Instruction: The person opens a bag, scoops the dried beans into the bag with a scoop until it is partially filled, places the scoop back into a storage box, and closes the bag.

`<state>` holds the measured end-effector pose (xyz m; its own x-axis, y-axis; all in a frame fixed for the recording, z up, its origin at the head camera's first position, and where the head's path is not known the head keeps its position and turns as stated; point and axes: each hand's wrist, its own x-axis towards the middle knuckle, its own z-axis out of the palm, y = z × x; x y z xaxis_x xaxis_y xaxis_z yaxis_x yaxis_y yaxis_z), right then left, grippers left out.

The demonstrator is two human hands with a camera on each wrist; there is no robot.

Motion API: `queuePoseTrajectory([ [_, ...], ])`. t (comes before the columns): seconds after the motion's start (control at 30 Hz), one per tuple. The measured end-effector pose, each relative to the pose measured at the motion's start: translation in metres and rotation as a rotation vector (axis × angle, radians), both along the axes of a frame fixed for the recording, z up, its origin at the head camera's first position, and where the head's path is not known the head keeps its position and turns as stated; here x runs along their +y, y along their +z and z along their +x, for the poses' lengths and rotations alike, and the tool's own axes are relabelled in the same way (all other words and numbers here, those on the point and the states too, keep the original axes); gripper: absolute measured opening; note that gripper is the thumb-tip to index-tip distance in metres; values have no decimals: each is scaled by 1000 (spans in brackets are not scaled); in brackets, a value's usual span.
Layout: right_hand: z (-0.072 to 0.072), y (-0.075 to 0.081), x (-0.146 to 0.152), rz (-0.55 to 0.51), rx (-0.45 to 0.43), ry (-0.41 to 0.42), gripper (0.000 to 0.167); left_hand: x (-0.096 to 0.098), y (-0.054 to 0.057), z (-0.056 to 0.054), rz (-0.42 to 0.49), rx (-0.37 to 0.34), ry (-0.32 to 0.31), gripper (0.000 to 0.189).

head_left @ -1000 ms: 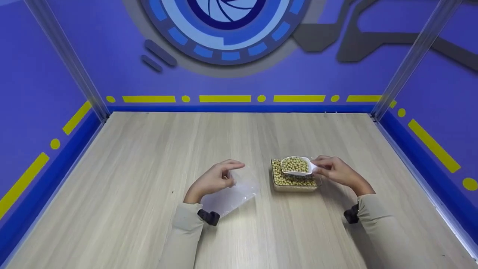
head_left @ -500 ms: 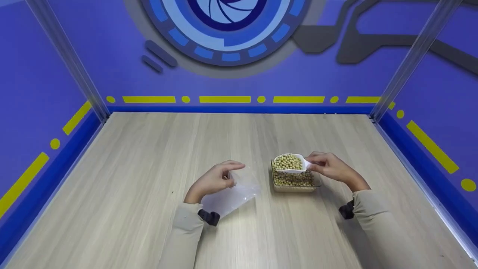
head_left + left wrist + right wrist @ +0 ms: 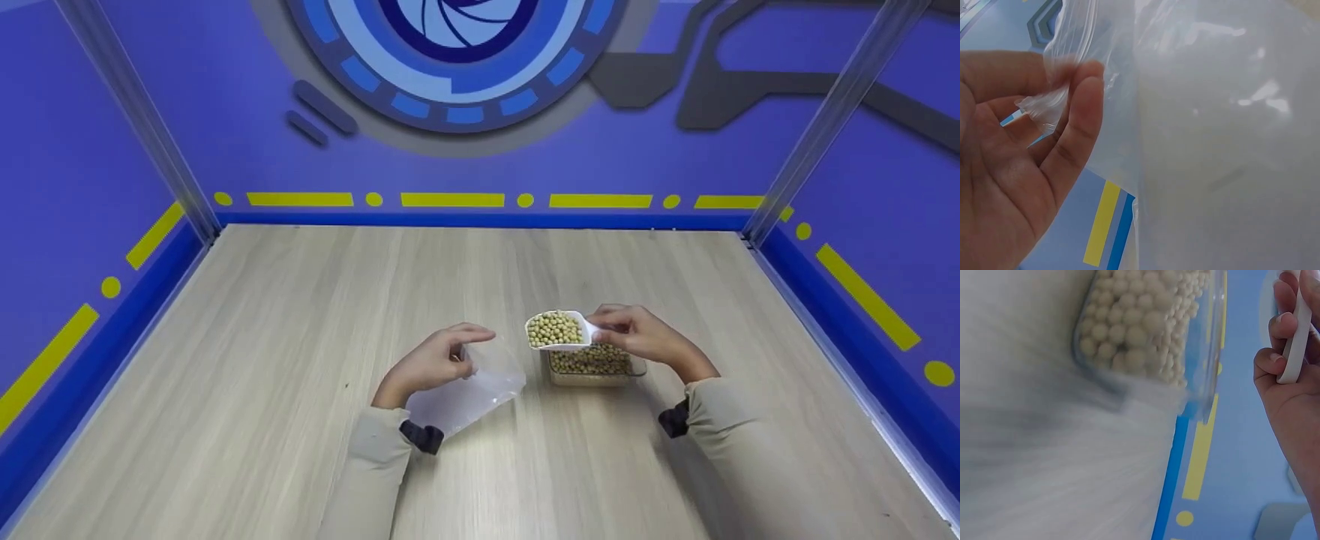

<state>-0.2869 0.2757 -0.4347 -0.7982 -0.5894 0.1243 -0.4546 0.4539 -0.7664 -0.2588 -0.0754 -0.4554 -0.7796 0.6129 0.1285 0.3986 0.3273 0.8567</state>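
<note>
My left hand (image 3: 431, 364) pinches the top edge of a clear zip-lock bag (image 3: 1224, 146) between fingers and thumb. In the head view the bag (image 3: 476, 394) hangs down and to the right of that hand. The right hand (image 3: 649, 341) grips the handle of a white scoop (image 3: 559, 346) heaped with round, pale yellow-green soybeans (image 3: 553, 328). The scoop is level, to the right of the bag's opening and overlapping the left part of a clear container of soybeans (image 3: 596, 379). In the right wrist view, curled fingers wrap the white handle (image 3: 1297, 343).
A wood-grain table (image 3: 300, 315) carries everything. Blue walls with yellow markings (image 3: 450, 199) enclose it at the back and on both sides, with metal posts (image 3: 832, 112) at the back corners.
My right hand has moved left with the full scoop, from over the container's middle to past its left edge. The left hand and the bag have stayed nearly still.
</note>
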Motion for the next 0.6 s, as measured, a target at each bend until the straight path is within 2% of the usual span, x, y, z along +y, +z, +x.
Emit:
queuePoseTrajectory([
  [0.07,-6,-7,0,-14,8,29,26,0,1,0,-1,2,-3,55],
  [0.37,-5,-5,-19,-13,-21,111,25,1,1,1,-9,-12,9,56],
  [0.6,-5,-3,-30,36,1,123,25,3,2,1,17,-13,-2,58],
])
